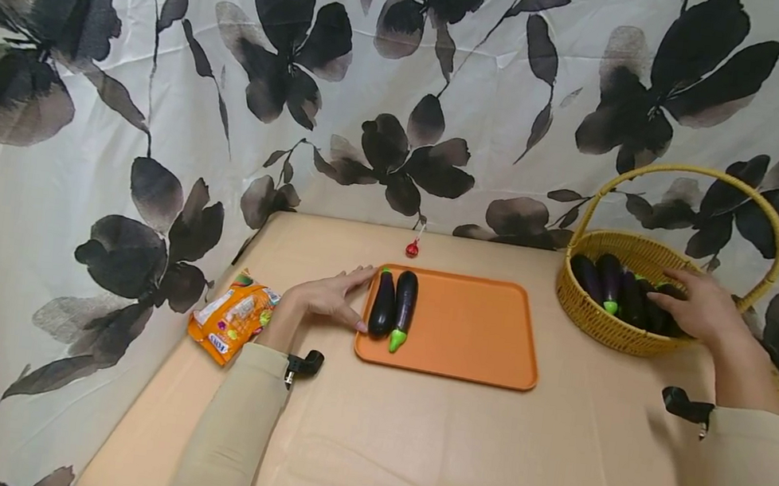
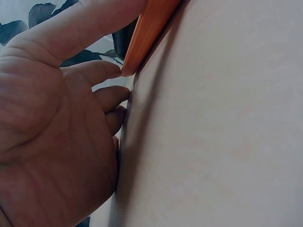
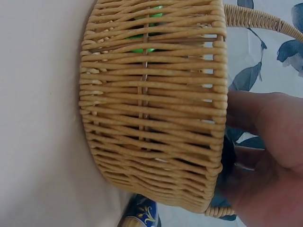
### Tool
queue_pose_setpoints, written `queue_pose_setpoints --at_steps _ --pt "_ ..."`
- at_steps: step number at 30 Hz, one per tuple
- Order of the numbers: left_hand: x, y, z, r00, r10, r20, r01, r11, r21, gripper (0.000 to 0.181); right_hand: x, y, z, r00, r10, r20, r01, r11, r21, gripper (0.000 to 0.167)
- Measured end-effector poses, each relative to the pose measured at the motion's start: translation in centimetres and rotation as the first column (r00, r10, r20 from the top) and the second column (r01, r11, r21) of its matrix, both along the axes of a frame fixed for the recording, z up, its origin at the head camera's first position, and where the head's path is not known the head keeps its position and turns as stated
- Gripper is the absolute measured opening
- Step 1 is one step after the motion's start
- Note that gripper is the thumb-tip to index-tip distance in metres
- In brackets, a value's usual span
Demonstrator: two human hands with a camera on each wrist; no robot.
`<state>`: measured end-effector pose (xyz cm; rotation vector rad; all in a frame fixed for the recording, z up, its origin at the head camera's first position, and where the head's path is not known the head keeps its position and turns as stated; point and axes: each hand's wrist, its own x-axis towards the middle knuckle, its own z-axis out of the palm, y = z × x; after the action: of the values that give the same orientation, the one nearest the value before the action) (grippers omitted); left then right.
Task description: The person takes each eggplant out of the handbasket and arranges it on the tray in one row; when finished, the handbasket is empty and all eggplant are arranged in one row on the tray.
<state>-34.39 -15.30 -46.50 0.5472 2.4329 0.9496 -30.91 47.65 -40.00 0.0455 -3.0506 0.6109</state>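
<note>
Two dark eggplants lie side by side at the left end of the orange tray [image 1: 469, 328]. The left one [image 1: 383, 306] has its stem end away from the person; the right one [image 1: 406, 303] has its green cap nearer. My left hand [image 1: 329, 298] rests at the tray's left edge, fingers extended and thumb by the corner; in the left wrist view the hand [image 2: 52, 109] is beside the tray rim [image 2: 147, 33]. Over the wicker basket [image 1: 620, 337], my right hand [image 1: 706, 311] reaches in, thumb and fingers around an eggplant [image 1: 670, 291]. The basket wall [image 3: 151, 104] partly hides the right hand [image 3: 270, 156].
Several more eggplants [image 1: 609, 280] lie in the basket under its tall arched handle [image 1: 701, 171]. An orange snack bag [image 1: 233, 317] lies left of the tray, by my left forearm. Behind the tray is a small red object [image 1: 413, 249]. Floral cloth hangs behind the table.
</note>
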Motion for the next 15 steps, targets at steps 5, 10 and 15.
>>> queue_pose_setpoints --at_steps 5,10,15 --pt "-0.07 -0.10 0.01 1.000 -0.008 -0.017 0.008 1.000 0.009 0.129 0.44 0.03 0.36 0.998 -0.064 -0.003 0.064 0.997 -0.047 0.074" --pt "-0.05 -0.13 0.07 1.000 -0.008 -0.022 0.008 1.000 0.012 0.129 0.65 0.16 0.38 0.993 -0.110 0.029 0.113 0.982 -0.151 0.069" --pt "-0.02 -0.10 0.02 1.000 -0.009 -0.025 0.009 1.000 0.002 0.129 0.73 0.28 0.10 0.992 -0.125 0.031 0.129 0.972 -0.195 0.067"
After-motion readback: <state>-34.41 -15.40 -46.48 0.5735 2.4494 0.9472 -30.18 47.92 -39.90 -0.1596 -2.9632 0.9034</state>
